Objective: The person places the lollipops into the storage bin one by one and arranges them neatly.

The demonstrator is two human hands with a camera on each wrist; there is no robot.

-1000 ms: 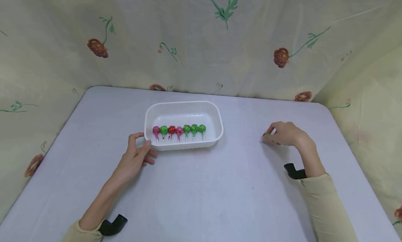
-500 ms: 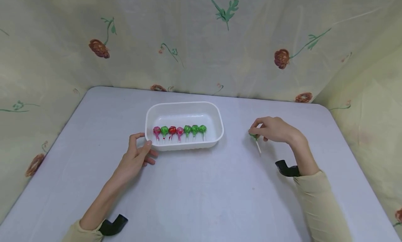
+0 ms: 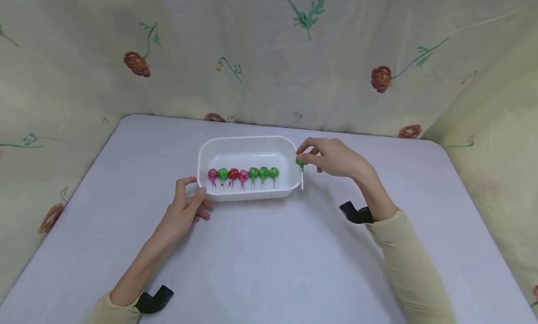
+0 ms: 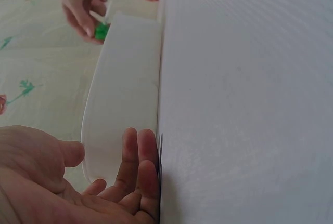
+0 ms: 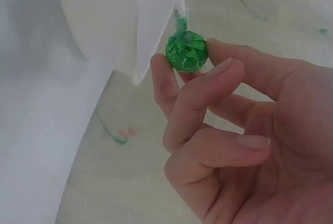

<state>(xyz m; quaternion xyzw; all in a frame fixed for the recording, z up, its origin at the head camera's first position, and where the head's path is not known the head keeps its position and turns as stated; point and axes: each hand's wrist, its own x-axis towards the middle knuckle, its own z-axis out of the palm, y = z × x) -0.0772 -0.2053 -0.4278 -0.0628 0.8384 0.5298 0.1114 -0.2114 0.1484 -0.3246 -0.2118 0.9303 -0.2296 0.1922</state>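
A white plastic tray (image 3: 248, 197) stands on the table with several wrapped lollipops (image 3: 243, 174) lying in a row inside it, green, pink and red, sticks toward the front. My left hand (image 3: 180, 212) holds the tray's front left corner; in the left wrist view the thumb meets the rim and other fingers lie along the outer wall. Between thumb and fingertips my right hand (image 3: 332, 158) pinches a green lollipop (image 5: 186, 52) by its wrapped head. That lollipop is at the tray's right rim, and its stick points toward the front in the head view.
The white table (image 3: 269, 268) extends in front of the tray and to both sides. Behind it hangs a pale curtain (image 3: 252, 58) with a flower pattern, which also continues along the left and right sides.
My right hand has moved left across the table with the green lollipop, from the right side to the tray's right rim. My left hand stays at the tray's corner.
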